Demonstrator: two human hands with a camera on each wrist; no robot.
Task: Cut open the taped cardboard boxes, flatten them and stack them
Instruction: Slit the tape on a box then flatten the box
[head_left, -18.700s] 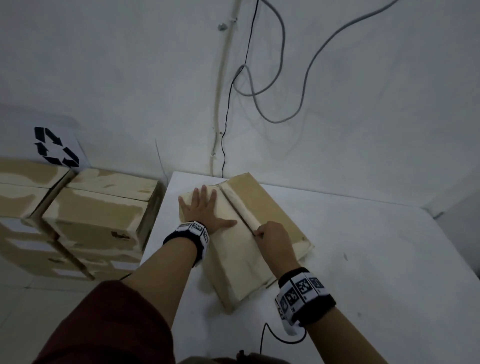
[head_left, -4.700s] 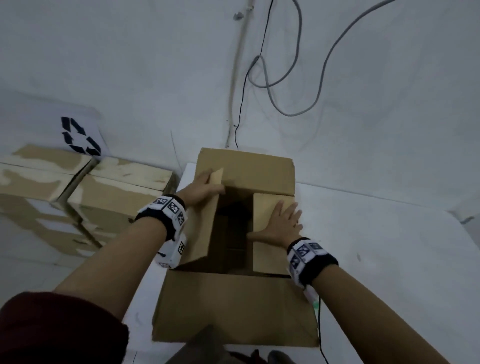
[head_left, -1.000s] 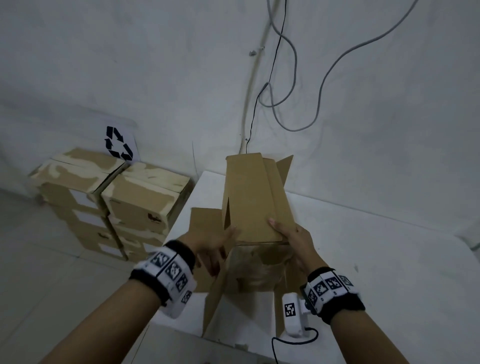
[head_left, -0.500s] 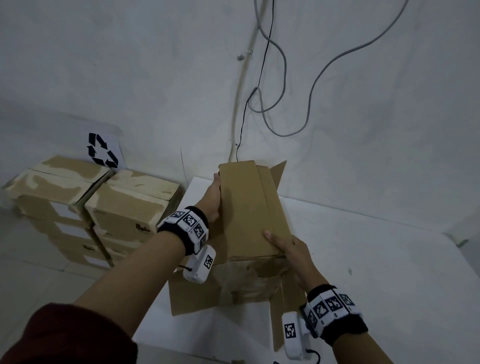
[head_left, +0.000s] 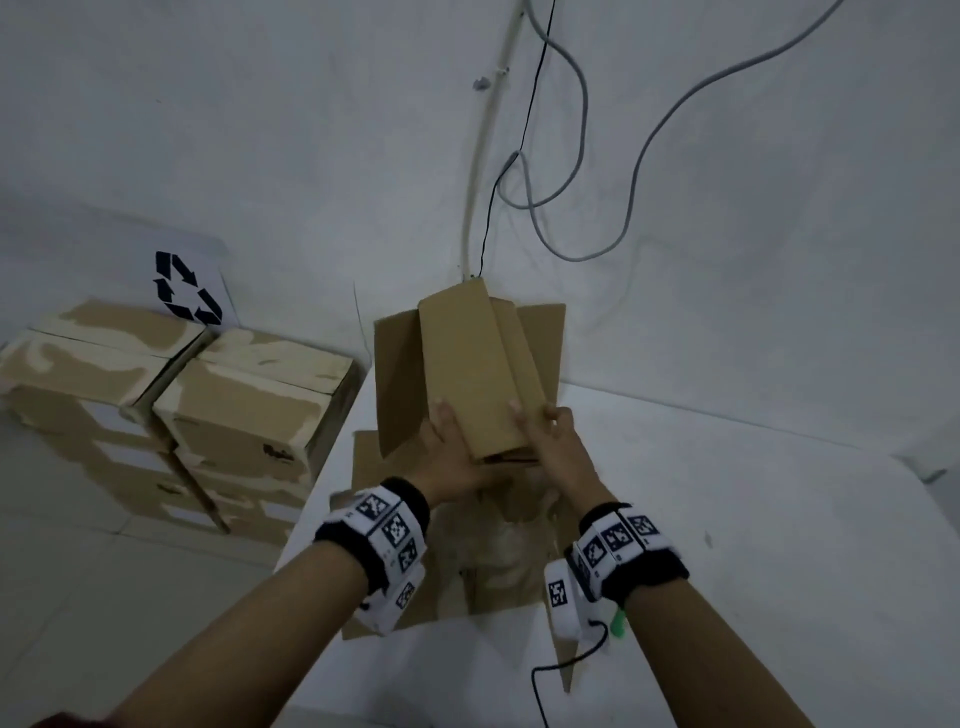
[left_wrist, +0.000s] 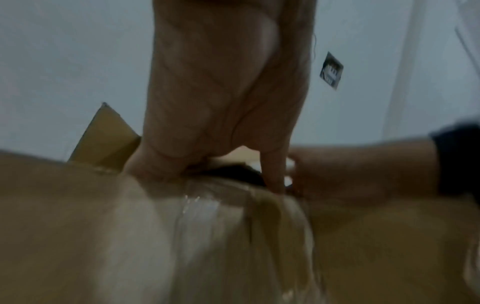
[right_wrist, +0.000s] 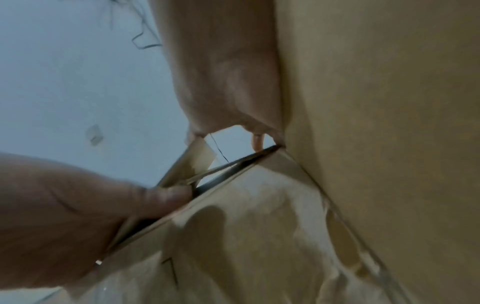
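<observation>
The stacked boxes (head_left: 208, 415) stand left of the surface (head_left: 753, 519), whose right side is free. The left hand (head_left: 449, 457), formerly on the far edge, and right hand (head_left: 556, 447) grip the opened box (head_left: 467, 374) (held upright) at its near edge.

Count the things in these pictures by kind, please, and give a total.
Opened box held by the hands: 1
Taped boxes stacked on the floor, tops visible: 4
Recycling sign: 1
Table: 1
Total: 7
</observation>
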